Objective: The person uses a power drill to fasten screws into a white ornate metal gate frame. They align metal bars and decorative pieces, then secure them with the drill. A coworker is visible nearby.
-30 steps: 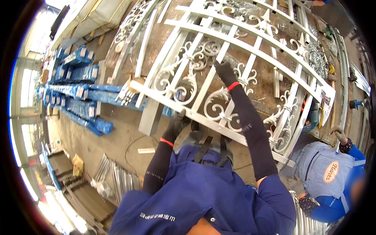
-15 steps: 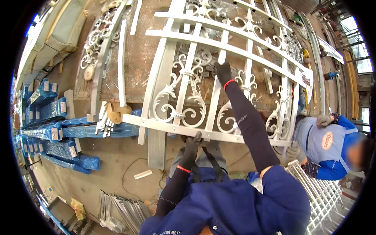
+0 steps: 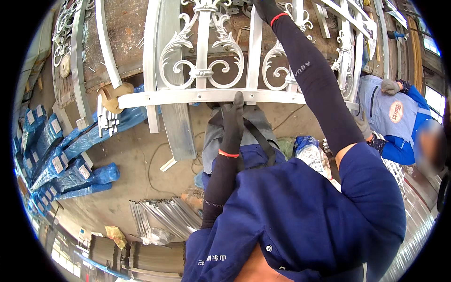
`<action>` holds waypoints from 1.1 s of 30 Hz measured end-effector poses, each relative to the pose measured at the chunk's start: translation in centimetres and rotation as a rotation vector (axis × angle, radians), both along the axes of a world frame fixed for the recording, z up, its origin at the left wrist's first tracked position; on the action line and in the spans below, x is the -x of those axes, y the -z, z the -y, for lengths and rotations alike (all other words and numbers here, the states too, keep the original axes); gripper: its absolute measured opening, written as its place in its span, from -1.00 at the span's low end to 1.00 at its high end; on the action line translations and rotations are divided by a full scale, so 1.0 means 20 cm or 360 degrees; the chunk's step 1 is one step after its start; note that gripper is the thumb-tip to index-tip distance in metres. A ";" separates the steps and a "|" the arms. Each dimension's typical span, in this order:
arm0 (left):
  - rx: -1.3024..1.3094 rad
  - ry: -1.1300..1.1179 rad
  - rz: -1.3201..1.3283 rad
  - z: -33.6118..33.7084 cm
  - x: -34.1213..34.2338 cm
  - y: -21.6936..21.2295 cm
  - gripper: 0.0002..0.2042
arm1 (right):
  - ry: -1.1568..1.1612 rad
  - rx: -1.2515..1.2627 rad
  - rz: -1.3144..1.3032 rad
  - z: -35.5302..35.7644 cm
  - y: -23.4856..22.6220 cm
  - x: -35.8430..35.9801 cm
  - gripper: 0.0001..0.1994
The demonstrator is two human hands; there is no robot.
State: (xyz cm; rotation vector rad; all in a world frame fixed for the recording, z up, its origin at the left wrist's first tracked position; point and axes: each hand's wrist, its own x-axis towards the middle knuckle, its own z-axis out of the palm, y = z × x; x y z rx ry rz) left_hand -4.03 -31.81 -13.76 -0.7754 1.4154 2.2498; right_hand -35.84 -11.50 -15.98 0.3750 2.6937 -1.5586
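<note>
A white metal fence panel [image 3: 275,97] with upright bars and scrolled ornaments lies across the worktable in front of me. My left hand [image 3: 232,120], in a dark glove, is closed on its near rail, thumb up against the rail's face and fingers hidden beneath. Far ahead, at the picture's top edge, my right hand [image 3: 267,9] is closed around an upright bar [image 3: 253,51] of the same panel; its fingers are partly cut off. Leafy scrollwork [image 3: 229,47] stands between the bars, left of the right arm.
At the right a co-worker in blue has one gloved hand [image 3: 362,123] near the rail's end. Blue-wrapped bundles [image 3: 84,171] lie at the left. A flat metal bar [image 3: 181,136] juts out beneath the panel. Metal strips [image 3: 164,211] and a cable are on the floor.
My view has tilted down and toward me, so the panel and my right hand appear higher up. Both hands keep their places on the panel.
</note>
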 end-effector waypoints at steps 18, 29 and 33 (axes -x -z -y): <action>0.0714 0.0694 -0.0247 0.14 0.00 -0.09 -0.71 | 0.0227 0.0345 -0.0020 0.05 -0.04 -0.02 -0.75; 0.0079 0.0210 0.0242 0.05 0.04 -0.12 -0.73 | 0.0094 0.0691 -0.0087 -0.01 -0.06 0.11 -0.72; 0.0276 0.0371 0.0116 0.10 -0.03 -0.08 -0.82 | 0.0252 0.0744 -0.0023 0.07 -0.01 -0.12 -0.75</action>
